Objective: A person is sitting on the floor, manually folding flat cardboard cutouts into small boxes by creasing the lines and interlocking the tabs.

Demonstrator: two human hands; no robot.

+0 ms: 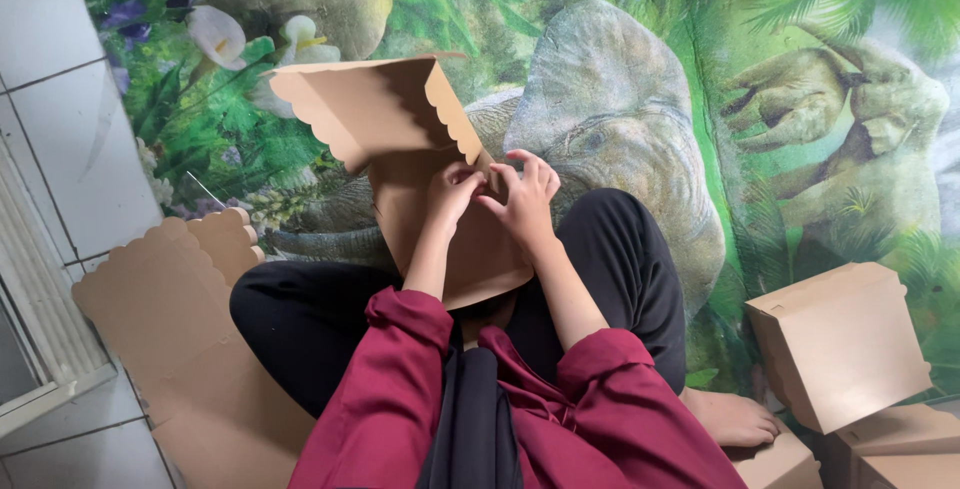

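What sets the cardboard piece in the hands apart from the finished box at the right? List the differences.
The cardboard piece is open and half-folded, its scalloped flaps spread upward; the finished box is closed into a block. The cardboard piece rests on the lap with the left hand and right hand pinching its edge; the finished box sits untouched on the mat beside other boxes. Both are plain brown cardboard.

Soft even daylight, faint shadows, sharp focus, slight wide-angle edge stretch.
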